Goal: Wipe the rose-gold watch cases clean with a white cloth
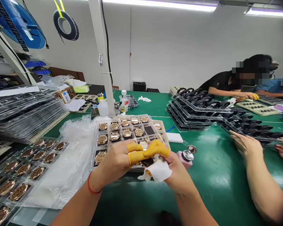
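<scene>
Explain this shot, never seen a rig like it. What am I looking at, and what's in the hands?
There's no machine here. This is a single view from a camera worn on a person's head, looking down at their bare hands over a green workbench. The left hand, with a red string at the wrist, and the right hand meet over a clear plastic tray of gold-coloured badges. Some fingers wear yellow finger covers. The right hand holds a white cloth; anything else between the hands is partly hidden. A pink bottle stands nearby. To the right, a co-worker's hands are by stacked black trays.
</scene>
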Demonstrator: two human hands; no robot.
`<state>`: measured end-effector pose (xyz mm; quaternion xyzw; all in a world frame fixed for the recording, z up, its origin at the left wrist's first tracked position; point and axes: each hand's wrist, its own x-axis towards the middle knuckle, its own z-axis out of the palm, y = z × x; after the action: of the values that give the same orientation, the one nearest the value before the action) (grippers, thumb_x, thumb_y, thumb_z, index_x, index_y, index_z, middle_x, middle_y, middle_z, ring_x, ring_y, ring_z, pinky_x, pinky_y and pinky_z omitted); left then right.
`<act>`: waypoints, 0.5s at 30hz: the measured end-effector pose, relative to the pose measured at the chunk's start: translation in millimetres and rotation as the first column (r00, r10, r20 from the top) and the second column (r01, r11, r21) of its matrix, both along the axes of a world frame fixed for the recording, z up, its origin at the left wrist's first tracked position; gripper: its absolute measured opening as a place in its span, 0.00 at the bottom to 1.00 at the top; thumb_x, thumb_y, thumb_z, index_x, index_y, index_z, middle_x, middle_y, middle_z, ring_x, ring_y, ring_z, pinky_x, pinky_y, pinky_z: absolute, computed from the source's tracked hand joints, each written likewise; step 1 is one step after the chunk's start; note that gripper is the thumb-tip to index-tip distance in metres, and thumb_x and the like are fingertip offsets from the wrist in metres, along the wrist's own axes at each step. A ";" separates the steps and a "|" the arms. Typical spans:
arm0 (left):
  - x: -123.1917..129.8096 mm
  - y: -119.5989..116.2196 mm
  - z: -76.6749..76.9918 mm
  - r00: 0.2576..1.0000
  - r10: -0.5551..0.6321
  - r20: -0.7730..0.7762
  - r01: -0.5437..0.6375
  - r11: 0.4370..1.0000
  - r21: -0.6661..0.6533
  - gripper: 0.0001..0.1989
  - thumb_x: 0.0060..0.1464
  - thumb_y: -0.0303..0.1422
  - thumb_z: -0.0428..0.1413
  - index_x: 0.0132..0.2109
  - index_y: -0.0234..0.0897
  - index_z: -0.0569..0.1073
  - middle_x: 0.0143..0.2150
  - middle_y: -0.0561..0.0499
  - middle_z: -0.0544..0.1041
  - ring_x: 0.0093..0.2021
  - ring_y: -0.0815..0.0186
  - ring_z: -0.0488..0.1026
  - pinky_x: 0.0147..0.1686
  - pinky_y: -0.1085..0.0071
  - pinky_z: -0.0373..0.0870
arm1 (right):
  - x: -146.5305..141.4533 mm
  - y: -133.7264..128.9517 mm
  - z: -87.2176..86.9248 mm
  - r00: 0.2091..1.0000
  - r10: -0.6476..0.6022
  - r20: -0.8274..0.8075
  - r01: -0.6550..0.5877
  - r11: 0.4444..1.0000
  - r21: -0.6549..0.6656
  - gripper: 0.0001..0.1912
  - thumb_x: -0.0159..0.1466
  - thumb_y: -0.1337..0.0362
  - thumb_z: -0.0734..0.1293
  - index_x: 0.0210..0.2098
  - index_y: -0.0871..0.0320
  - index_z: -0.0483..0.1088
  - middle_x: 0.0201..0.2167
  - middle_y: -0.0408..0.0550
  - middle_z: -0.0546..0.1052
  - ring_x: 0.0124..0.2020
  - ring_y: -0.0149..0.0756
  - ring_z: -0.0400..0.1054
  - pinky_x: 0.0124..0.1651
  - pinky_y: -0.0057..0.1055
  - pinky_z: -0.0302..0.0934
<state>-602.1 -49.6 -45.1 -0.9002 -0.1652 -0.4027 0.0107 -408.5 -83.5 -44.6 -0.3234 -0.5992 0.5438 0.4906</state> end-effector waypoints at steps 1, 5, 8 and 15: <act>-1.2 0.0 0.2 1.000 0.011 -0.019 -0.011 1.000 0.008 0.11 0.67 0.31 0.47 0.52 0.39 0.70 0.41 0.46 0.77 0.37 0.65 0.71 0.35 0.69 0.68 | 0.6 -2.5 1.2 0.999 -0.010 0.043 0.009 1.000 0.023 0.17 0.50 0.67 0.77 0.39 0.50 0.75 0.41 0.44 0.74 0.42 0.37 0.70 0.48 0.34 0.66; -2.8 0.2 0.0 0.996 -0.001 -0.084 0.005 0.999 0.050 0.10 0.65 0.30 0.49 0.50 0.36 0.71 0.41 0.45 0.78 0.37 0.64 0.72 0.34 0.69 0.68 | 1.4 -5.6 -2.0 0.990 0.026 0.136 -0.028 0.999 0.017 0.14 0.53 0.69 0.75 0.37 0.51 0.72 0.39 0.43 0.73 0.40 0.35 0.68 0.45 0.31 0.65; -1.9 2.2 -0.1 0.992 -0.081 -0.099 0.082 0.997 0.007 0.09 0.65 0.30 0.50 0.50 0.36 0.71 0.42 0.45 0.78 0.38 0.64 0.72 0.37 0.68 0.68 | 3.5 -4.9 -5.9 0.979 0.036 0.199 -0.045 0.998 0.040 0.16 0.51 0.69 0.75 0.36 0.52 0.69 0.40 0.43 0.71 0.42 0.35 0.65 0.49 0.32 0.63; 5.7 4.9 -5.6 0.911 -0.374 0.172 0.403 0.897 -0.180 0.11 0.67 0.31 0.46 0.46 0.38 0.73 0.40 0.44 0.78 0.43 0.63 0.75 0.45 0.66 0.73 | 16.9 -8.4 1.6 0.962 0.188 0.199 -0.220 0.963 0.153 0.15 0.54 0.64 0.74 0.41 0.52 0.73 0.40 0.48 0.74 0.44 0.41 0.68 0.53 0.41 0.62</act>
<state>-596.5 -44.6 -50.6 -0.8820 -0.0240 -0.4360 -0.1770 -391.6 -92.0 -43.1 -0.2644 -0.7171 0.5050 0.4010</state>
